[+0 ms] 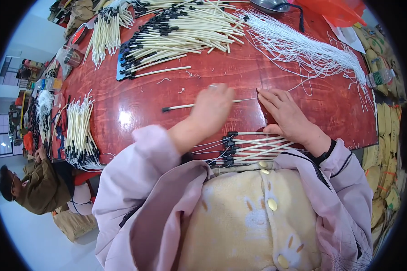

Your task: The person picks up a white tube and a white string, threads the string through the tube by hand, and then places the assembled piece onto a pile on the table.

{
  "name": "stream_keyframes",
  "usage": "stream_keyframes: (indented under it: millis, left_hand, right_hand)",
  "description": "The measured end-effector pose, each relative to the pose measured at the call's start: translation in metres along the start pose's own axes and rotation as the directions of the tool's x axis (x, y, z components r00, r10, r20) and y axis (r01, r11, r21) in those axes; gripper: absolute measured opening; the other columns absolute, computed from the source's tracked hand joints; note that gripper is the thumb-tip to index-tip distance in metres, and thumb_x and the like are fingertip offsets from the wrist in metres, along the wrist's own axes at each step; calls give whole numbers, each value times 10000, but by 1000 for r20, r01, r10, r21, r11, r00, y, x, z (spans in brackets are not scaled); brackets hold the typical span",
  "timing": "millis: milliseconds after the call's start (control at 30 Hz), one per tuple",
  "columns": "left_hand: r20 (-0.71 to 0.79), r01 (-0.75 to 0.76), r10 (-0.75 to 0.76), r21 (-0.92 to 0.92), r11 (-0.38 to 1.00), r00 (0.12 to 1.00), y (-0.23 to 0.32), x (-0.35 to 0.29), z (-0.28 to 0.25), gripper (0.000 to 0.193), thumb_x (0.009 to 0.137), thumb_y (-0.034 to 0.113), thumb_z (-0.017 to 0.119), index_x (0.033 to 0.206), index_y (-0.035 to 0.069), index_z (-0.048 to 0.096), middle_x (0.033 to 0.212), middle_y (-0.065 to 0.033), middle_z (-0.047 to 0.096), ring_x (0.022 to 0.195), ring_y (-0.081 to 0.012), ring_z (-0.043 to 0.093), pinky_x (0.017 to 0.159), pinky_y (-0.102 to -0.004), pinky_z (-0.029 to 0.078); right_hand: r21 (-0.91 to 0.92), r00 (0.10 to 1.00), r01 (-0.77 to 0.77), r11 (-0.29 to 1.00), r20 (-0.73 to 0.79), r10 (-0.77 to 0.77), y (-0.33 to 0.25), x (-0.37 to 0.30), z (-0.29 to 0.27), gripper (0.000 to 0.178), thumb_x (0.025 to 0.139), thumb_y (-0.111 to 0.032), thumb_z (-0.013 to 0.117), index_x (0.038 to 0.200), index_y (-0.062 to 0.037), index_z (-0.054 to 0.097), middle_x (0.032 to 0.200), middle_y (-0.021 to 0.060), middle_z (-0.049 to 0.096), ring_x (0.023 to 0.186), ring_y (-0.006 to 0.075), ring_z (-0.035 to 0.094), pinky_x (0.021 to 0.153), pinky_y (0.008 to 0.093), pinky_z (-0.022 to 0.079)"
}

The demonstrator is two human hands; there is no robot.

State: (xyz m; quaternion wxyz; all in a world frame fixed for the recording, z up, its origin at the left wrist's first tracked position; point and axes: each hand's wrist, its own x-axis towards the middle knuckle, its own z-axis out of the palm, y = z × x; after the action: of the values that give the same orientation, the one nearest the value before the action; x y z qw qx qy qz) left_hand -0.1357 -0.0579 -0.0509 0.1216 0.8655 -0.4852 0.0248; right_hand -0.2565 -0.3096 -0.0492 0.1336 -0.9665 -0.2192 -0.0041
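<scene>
My left hand [214, 109], slightly blurred, is closed over a thin cream-coloured stick [181, 107] with a black tip at its left end. A white string [248, 99] runs from the stick's right end toward my right hand [287, 112]. That hand lies palm down on the red table, fingers stretched out over the string and thumb apart. Below it, near the table's front edge, is a small row of similar black-ended sticks [253, 148] with white strings trailing left. The part of the stick under my left hand is hidden.
A large pile of black-ended sticks [190, 31] covers the far middle of the red table [144, 101]. Loose white strings [312, 49] spread at the far right. Stick bundles [79, 128] stand at the left. A metal bowl [271, 4] sits at the back; another person [40, 187] sits at left.
</scene>
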Motion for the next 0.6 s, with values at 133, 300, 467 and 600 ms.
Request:
stream_keyframes:
  millis: [133, 300, 467, 600]
  left_hand:
    - [-90, -66, 60, -60, 996, 994, 36, 42, 27, 221, 814, 104, 668, 1017, 43, 607, 982, -125, 635, 955, -303, 654, 796, -430, 547]
    - [-21, 26, -27, -29, 999, 999, 57, 33, -10, 280, 829, 146, 702, 1076, 44, 620, 1048, -132, 634, 1027, -313, 640, 843, -455, 535]
    - [-107, 257, -258, -22, 966, 960, 7, -19, -48, 303, 881, 254, 716, 1076, 44, 617, 1043, -123, 623, 1067, -318, 620, 803, -462, 533]
    - [-135, 534, -547, -122, 836, 826, -31, -61, -34, 271, 902, 248, 727, 1008, 26, 613, 998, -148, 636, 1014, -373, 629, 822, -486, 535]
  right_hand:
    - [21, 999, -11, 1000, -51, 12, -8, 4, 4, 962, 906, -704, 502, 1459, 81, 448, 1542, 224, 425, 1369, 429, 411, 1162, 510, 326]
    - [138, 963, -29, 990, -263, 65, -6, 2, -2, 845, 857, -495, 699, 1454, 57, 468, 1509, 193, 465, 1330, 397, 452, 1144, 495, 341]
    - [62, 972, -102, 993, -206, 112, 9, 8, -7, 736, 906, -449, 684, 1447, 9, 488, 1479, 183, 495, 1294, 394, 491, 1106, 493, 368]
    - [16, 963, -9, 1000, -270, 13, 2, 34, -3, 535, 827, -244, 781, 1286, -32, 604, 1329, 122, 599, 1190, 331, 546, 1022, 457, 413]
